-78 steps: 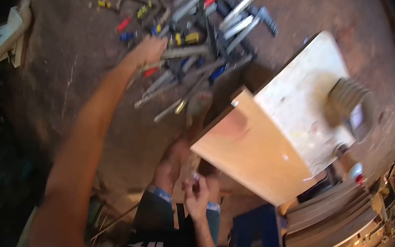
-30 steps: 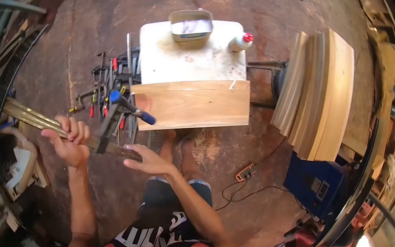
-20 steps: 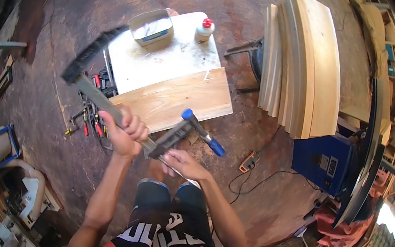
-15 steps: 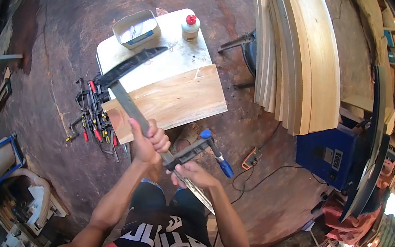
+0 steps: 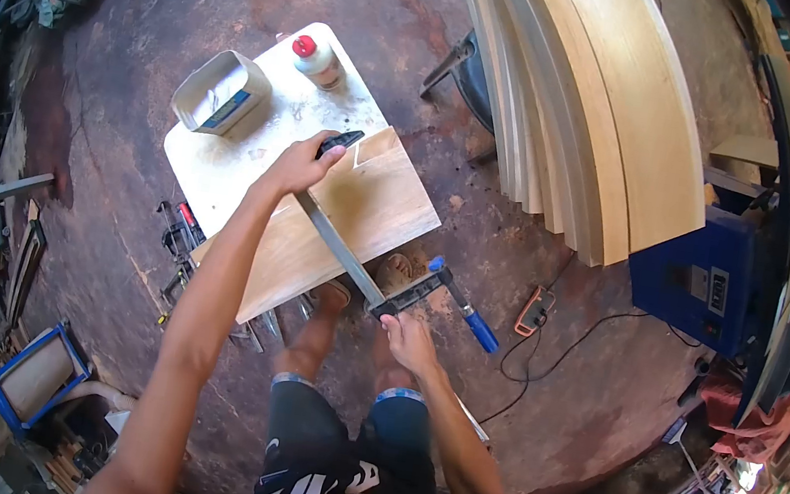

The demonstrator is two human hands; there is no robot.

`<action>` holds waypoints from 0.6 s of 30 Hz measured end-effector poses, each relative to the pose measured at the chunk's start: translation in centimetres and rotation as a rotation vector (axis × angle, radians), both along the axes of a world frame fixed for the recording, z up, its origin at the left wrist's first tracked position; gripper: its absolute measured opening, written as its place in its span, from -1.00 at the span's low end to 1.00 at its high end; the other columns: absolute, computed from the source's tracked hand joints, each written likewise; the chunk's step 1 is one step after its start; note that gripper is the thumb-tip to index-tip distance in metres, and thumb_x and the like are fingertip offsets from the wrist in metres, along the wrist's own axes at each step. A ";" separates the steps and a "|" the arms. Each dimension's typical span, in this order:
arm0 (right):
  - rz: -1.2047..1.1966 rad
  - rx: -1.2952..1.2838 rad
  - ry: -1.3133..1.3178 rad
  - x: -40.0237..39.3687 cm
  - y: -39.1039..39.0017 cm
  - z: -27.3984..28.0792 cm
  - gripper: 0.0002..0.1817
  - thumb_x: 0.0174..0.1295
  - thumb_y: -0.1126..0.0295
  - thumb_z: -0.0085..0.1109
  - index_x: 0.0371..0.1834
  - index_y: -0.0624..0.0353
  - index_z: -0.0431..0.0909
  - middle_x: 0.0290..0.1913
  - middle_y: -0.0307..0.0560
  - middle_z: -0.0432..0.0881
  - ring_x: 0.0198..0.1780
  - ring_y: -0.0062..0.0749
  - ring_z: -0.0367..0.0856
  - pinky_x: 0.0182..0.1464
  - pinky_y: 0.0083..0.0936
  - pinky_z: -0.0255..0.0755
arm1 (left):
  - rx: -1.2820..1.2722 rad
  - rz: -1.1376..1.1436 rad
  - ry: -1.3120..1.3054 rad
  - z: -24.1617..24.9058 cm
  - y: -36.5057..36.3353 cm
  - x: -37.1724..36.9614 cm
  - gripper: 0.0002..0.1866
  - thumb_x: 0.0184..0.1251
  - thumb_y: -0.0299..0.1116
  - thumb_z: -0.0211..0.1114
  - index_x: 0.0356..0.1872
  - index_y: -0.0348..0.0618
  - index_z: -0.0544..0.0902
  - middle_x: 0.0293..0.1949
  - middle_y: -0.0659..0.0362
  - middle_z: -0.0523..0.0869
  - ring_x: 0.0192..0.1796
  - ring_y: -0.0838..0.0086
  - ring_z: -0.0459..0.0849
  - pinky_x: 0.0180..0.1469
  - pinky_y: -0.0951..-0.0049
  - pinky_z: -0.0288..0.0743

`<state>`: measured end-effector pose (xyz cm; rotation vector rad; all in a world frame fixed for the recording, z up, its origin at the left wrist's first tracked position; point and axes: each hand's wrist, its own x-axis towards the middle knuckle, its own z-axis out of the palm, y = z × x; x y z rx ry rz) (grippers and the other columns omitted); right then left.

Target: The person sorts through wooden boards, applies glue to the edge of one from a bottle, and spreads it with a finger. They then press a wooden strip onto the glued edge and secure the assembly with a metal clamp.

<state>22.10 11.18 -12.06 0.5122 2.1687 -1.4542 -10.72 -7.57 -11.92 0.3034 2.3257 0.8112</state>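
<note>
A long bar clamp (image 5: 342, 250) lies slantwise over the wooden board (image 5: 284, 282) in the head view. My left hand (image 5: 301, 167) is closed around its far end, by the black jaw that points right. Near the sliding jaw, my right hand (image 5: 410, 342) grips the bar, its thumb just below the black jaw arm. The screw with its blue handle (image 5: 480, 332) sticks out to the right of that hand. Under the board is a small white table (image 5: 193, 163), holding a tub (image 5: 224, 100) and a white bottle (image 5: 318, 64) with a red cap.
Several smaller clamps (image 5: 182, 239) lie on the floor at the table's left side. Curved wooden panels (image 5: 624, 128) stand stacked at the right, beside a blue machine (image 5: 698, 280). An orange device (image 5: 536, 310) with a black cable rests on the floor.
My left hand has shifted from the middle of the bar to its far jaw. The clamp has come lower and right over the board, and my right hand has moved forward with it.
</note>
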 end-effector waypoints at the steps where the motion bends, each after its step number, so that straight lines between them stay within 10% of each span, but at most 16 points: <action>1: -0.028 -0.009 -0.001 -0.1 0.0 -1.3 -0.56 0.39 0.12 0.07 -0.44 0.33 0.57 -0.44 0.29 0.62 -0.30 0.23 0.63 -0.25 -0.05 0.46 | 0.004 0.006 -0.045 -1.6 0.3 -0.6 -0.50 0.43 -0.03 0.14 0.20 -0.17 0.52 -0.14 -0.17 0.72 -0.05 0.03 0.68 0.09 0.18 0.48; 18: -0.149 -0.057 -0.117 -2.7 -3.0 -9.5 -0.58 0.37 0.10 0.10 -0.40 0.31 0.57 -0.44 0.33 0.61 -0.29 0.31 0.60 -0.25 -0.04 0.45 | -0.132 0.016 0.062 -10.7 0.0 -2.3 -0.60 0.45 -0.09 0.14 0.08 -0.17 0.63 -0.14 -0.20 0.71 -0.02 0.01 0.69 0.08 0.20 0.48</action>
